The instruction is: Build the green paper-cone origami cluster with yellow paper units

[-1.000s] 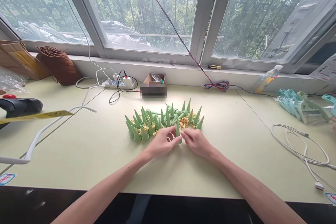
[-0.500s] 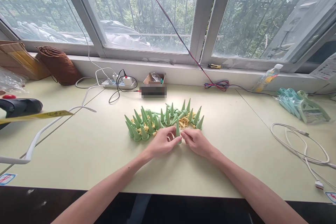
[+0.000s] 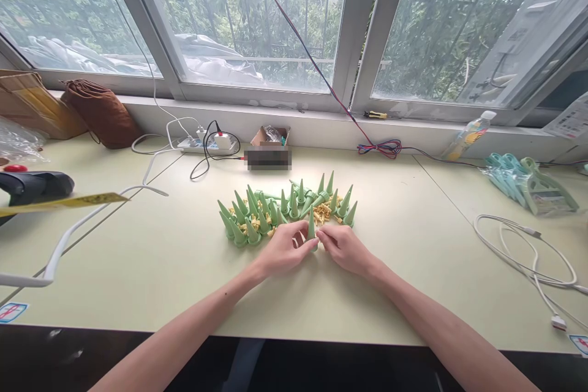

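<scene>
My left hand [image 3: 285,249] grips a green plastic cone-shaped spike [image 3: 311,225] near its base, tip pointing up. Close against the right side of that spike, my right hand [image 3: 342,247] is closed in a pinch. Whatever sits between its fingertips is too small to make out. Behind my left hand stand several more green spikes [image 3: 238,234], grouped upright with small yellow pieces among them. Beyond my right hand lies a pile of small yellow plastic pieces [image 3: 323,212], with further green spikes [image 3: 350,215] around it, some upright and some lying down.
A power strip [image 3: 190,145] with cables and a small open box [image 3: 274,135] sit at the back. A white cable [image 3: 68,236] crosses the left side. On the right are a coiled white cable [image 3: 537,277], bagged green plastic items [image 3: 542,187] and a leaning bottle [image 3: 469,136].
</scene>
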Demonstrator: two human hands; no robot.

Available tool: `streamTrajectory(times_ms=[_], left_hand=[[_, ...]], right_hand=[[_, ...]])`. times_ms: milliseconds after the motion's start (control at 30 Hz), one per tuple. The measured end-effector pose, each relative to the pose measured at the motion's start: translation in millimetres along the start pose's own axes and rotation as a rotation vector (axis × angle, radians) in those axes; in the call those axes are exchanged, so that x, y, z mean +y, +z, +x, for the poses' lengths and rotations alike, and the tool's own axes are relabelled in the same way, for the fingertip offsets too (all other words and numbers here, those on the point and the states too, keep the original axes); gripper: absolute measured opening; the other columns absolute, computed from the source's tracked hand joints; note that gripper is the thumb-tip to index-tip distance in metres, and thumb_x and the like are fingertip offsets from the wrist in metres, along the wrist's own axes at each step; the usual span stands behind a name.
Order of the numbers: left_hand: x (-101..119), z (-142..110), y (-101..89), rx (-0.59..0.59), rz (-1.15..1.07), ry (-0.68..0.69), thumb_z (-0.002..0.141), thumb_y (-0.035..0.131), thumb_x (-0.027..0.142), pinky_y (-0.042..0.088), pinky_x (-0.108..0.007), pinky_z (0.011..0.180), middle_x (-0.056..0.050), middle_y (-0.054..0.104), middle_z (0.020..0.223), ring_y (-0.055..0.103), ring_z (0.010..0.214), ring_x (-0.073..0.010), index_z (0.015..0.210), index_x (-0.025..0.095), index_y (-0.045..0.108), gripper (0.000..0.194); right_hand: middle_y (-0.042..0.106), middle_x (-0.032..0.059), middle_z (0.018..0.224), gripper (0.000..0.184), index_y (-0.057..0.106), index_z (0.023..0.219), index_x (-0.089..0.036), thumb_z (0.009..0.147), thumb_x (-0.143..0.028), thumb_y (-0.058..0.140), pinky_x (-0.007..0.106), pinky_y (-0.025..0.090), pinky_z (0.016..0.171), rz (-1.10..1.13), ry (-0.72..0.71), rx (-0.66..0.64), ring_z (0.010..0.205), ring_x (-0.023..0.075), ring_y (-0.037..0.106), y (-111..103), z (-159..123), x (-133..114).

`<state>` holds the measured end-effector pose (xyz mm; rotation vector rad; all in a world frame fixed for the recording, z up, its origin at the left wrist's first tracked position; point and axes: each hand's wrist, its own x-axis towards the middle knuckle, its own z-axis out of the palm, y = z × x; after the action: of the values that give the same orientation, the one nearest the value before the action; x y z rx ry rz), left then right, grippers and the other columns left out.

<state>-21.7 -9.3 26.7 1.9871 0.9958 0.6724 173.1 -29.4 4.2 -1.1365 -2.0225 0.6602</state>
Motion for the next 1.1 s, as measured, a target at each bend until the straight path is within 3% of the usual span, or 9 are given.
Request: streamTrajectory(times_ms=[700,1100], left_hand=[[-1.0,0.5,-0.1,0.005,0.007,0.027,0.091,0.06,0.038,0.043,-0.02,0.053,0.002,0.056,0.072,0.054,0.062,-0.0103,0.077,0.017,0.055,0.025],[-4.4,1.1,4.0,0.095,0.11,0.178,0.091,0.062,0.025,0.043,-0.02,0.055,0.003,0.054,0.074,0.052,0.062,-0.0092,0.075,0.018,0.049,0.022]], right_hand=[[0.042,-0.0036,0.059,0.034,0.035,0.067,-0.021,0.101,-0.024,0.041,0.026,0.029,0.054,0.003,-0.014,0.007,0.053,0.0114,0.037,1.6,0.1,3.1],[0.041,-0.0031,0.062,0.033,0.036,0.07,-0.021,0.102,-0.028,0.037,0.026,0.028,0.055,0.015,-0.022,0.012,0.055,0.0125,0.036,2.7,0.2,7.9]])
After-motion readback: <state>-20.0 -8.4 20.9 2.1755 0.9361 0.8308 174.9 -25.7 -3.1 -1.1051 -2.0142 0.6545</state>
